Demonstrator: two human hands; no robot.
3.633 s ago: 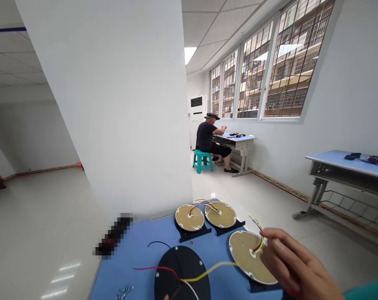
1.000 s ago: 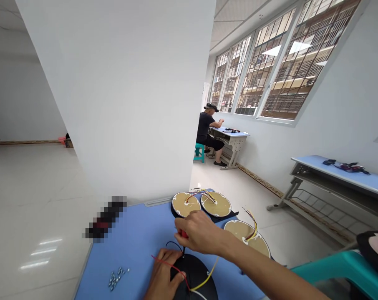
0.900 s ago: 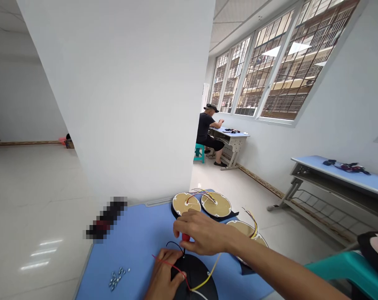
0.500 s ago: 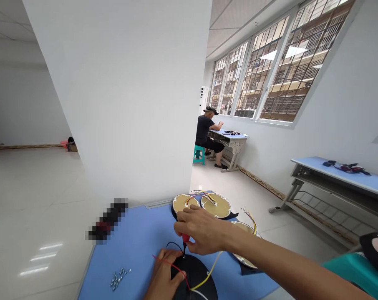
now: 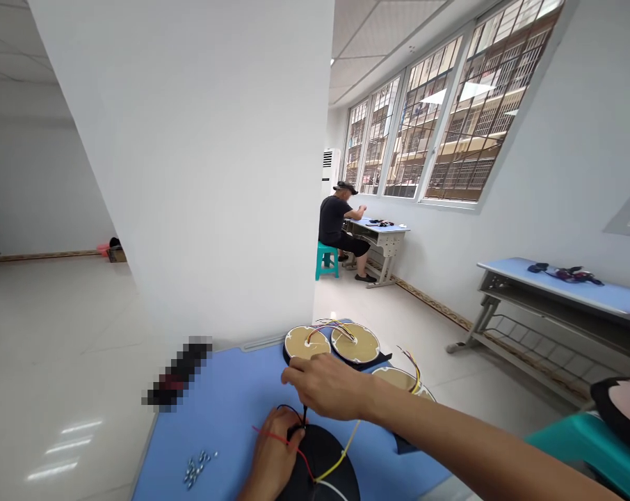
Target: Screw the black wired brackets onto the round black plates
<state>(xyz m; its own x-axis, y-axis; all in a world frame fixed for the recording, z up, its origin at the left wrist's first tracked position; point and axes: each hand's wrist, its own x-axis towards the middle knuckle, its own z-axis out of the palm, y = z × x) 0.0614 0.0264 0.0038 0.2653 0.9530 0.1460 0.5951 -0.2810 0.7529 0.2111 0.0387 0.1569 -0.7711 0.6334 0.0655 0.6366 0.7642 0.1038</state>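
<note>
A black round disc (image 5: 328,456) lies on the blue table, with red, yellow and white wires coming out near its middle. My left hand (image 5: 273,449) grips the disc's left rim, its thumb and fingertips close beside the screwdriver tip. My right hand (image 5: 322,388) is wrapped around the handle of a screwdriver (image 5: 305,415), which stands upright with its tip at the disc's upper edge. The handle is hidden under the palm. Whether a screw sits under the tip is not visible. A thin black wire curves above my left fingers.
Small silver screws (image 5: 194,472) lie in a pile at left. Behind my hands are gold-faced discs with wires: one (image 5: 299,344), another (image 5: 364,348), more at right (image 5: 391,376). A blurred dark item (image 5: 176,376) is at the table's left edge. A person (image 5: 336,216) sits at a far desk.
My left thumb has moved up from the disc's face toward the screwdriver tip. My right hand has turned over the handle, whose red part no longer shows. The view has shifted slightly.
</note>
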